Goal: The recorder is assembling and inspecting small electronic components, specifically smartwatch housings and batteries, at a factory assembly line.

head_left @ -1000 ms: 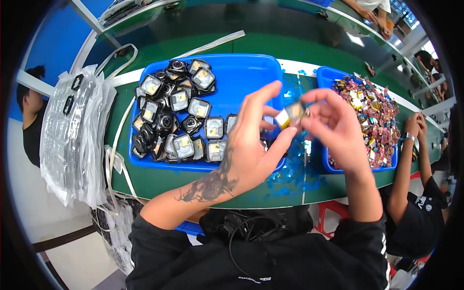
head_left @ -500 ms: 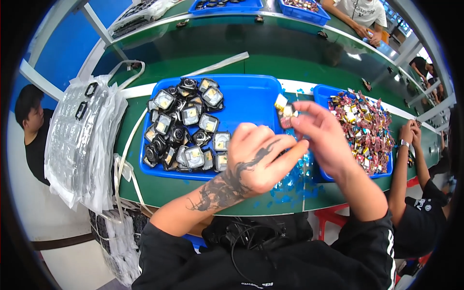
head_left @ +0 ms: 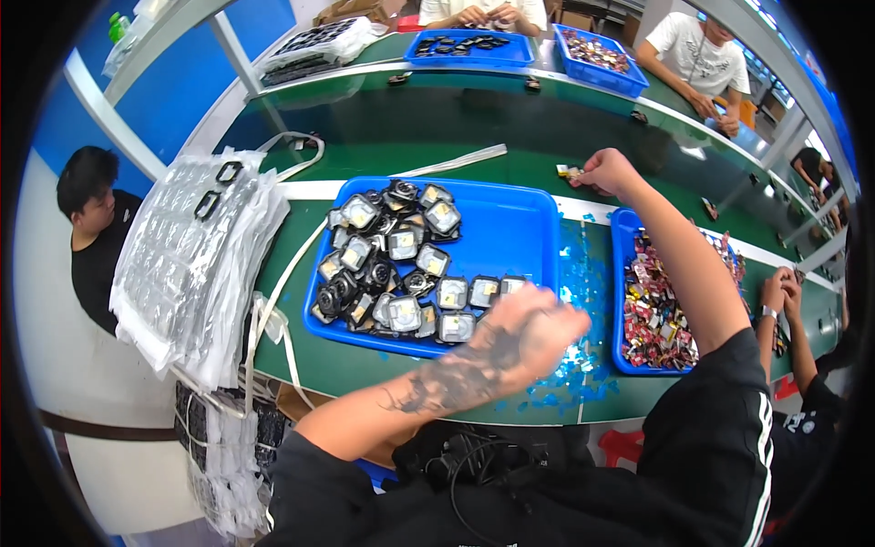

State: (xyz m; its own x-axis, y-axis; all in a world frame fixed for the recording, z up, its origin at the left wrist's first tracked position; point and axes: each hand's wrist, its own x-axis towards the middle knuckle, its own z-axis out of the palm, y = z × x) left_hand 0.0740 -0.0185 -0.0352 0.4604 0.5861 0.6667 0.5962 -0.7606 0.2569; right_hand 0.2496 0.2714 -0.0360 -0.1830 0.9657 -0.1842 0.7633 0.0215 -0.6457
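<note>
White and yellow mark the small part [head_left: 570, 172] at the fingertips of the right hand [head_left: 602, 172], with a darker patch next to the fingers; finer detail is too small to tell. It is over the green belt [head_left: 365, 128], past the bench [head_left: 474, 412]. Its pale end points left, its long axis running roughly sideways. The right hand pinches it; the left hand [head_left: 544, 335] is blurred, fingers curled, and whether it grips anything I cannot tell.

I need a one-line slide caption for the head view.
Right hand holding a small part over the green worktop; blurred left hand near a blue tray.
</note>
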